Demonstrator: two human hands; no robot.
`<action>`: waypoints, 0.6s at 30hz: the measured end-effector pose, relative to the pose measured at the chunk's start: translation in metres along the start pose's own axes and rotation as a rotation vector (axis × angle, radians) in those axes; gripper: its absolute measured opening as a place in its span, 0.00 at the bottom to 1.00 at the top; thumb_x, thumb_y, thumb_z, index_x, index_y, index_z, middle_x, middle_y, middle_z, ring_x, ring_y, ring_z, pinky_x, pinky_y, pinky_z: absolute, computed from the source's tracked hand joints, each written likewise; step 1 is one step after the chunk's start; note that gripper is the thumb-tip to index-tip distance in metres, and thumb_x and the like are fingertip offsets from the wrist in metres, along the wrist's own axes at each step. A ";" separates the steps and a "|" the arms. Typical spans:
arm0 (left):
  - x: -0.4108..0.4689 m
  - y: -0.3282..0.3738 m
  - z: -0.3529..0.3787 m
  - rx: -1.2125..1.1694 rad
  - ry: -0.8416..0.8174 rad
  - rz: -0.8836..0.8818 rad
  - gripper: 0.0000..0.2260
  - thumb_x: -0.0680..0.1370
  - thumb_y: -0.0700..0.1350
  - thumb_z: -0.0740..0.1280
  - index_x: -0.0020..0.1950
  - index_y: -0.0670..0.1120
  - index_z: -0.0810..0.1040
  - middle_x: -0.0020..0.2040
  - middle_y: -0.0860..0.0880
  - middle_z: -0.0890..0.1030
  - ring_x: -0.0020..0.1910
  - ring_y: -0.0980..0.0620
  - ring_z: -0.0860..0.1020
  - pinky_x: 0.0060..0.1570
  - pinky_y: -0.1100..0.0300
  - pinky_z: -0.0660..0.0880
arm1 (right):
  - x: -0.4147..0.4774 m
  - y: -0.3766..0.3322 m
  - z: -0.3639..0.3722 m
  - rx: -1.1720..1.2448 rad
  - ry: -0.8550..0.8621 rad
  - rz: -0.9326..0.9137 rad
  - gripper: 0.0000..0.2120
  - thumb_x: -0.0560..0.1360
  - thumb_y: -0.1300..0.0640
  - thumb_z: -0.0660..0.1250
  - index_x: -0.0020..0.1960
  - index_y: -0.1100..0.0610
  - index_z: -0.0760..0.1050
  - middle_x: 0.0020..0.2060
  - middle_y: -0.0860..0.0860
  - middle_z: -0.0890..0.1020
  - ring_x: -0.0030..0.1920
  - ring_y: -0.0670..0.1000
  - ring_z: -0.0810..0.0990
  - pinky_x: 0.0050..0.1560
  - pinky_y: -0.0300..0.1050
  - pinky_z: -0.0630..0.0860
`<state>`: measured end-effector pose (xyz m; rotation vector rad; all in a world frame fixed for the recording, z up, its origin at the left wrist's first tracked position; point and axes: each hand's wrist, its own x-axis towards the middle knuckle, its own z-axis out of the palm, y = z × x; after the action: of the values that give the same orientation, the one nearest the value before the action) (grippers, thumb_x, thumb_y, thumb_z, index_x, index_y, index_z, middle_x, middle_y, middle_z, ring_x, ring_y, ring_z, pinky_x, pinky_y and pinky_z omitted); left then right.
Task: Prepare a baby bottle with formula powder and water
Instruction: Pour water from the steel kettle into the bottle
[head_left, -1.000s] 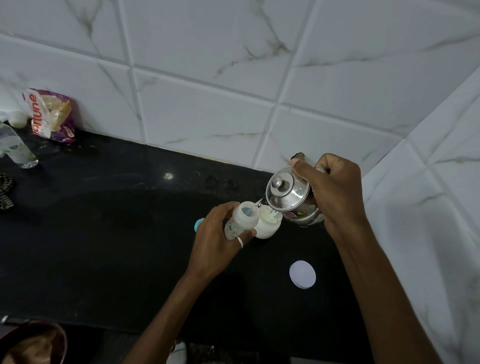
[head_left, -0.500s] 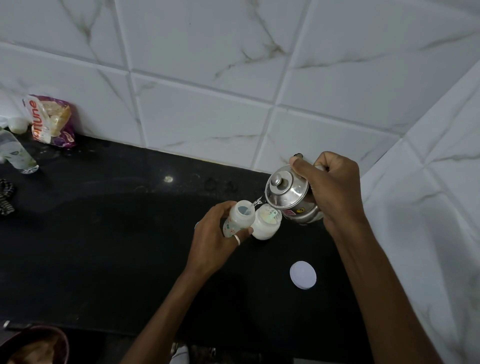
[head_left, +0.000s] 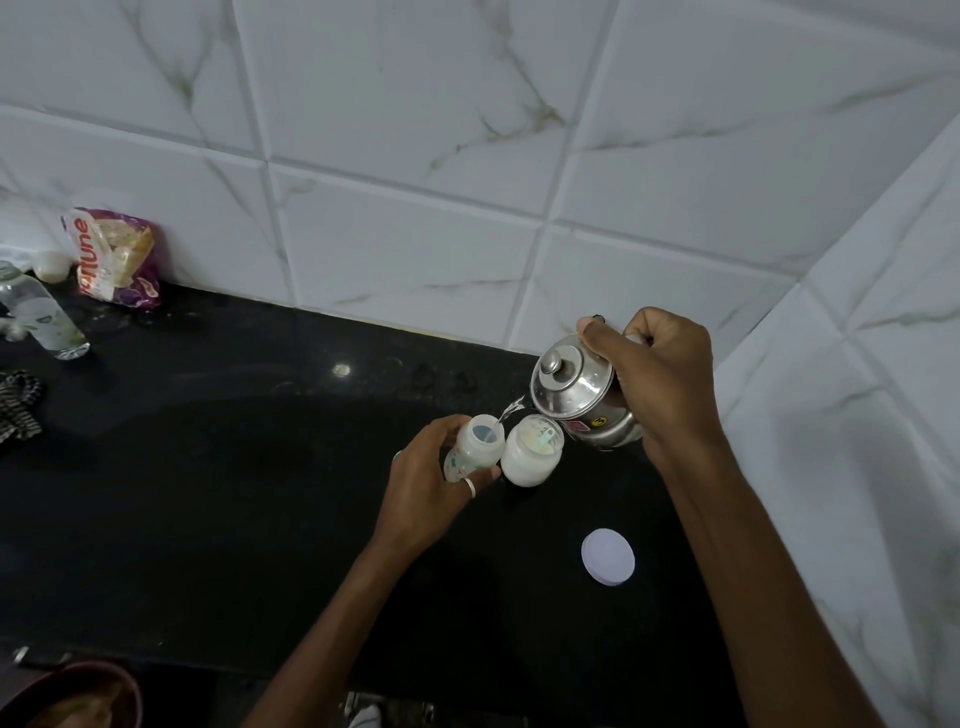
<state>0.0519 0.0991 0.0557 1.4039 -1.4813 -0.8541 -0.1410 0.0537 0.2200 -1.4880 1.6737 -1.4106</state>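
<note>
Pouring: right hand (head_left: 660, 384) grips kettle (head_left: 582, 397) | left hand (head_left: 426, 478) grips bottle (head_left: 475, 449) | black counter (head_left: 208, 493), dim, seemingly granite

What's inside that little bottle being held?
A thin stream from the kettle runs into the open bottle. The left hand covers its lower part, hiding the fill level.

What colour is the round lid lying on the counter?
White, or very pale lilac: the round lid, head view.

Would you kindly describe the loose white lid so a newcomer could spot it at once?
Start at the black countertop where it meets the tiled corner on the right. Below the steel kettle and white jar lies the lid: a flat white disc, alone and untouched, unlike the standing containers.
</note>
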 end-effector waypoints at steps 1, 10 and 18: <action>0.000 0.000 0.000 0.003 -0.003 -0.001 0.27 0.71 0.47 0.80 0.68 0.49 0.76 0.61 0.58 0.81 0.59 0.72 0.75 0.51 0.80 0.69 | 0.000 -0.001 0.000 0.000 0.001 -0.005 0.24 0.70 0.51 0.78 0.30 0.55 0.64 0.28 0.53 0.69 0.31 0.52 0.69 0.37 0.49 0.72; -0.005 0.001 0.001 0.010 -0.026 0.005 0.27 0.71 0.46 0.80 0.67 0.51 0.75 0.59 0.60 0.79 0.58 0.75 0.74 0.51 0.81 0.69 | -0.002 -0.005 -0.004 -0.012 0.009 -0.016 0.23 0.71 0.50 0.78 0.31 0.56 0.66 0.28 0.55 0.69 0.31 0.53 0.69 0.37 0.50 0.73; -0.009 0.005 -0.002 -0.001 -0.026 0.027 0.26 0.71 0.48 0.80 0.66 0.53 0.75 0.60 0.58 0.80 0.59 0.71 0.75 0.52 0.80 0.70 | -0.004 -0.005 -0.006 -0.014 0.012 -0.008 0.23 0.71 0.51 0.78 0.31 0.55 0.64 0.29 0.54 0.68 0.32 0.52 0.68 0.37 0.48 0.70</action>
<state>0.0512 0.1093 0.0599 1.3736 -1.5156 -0.8590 -0.1424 0.0604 0.2256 -1.4986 1.6901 -1.4169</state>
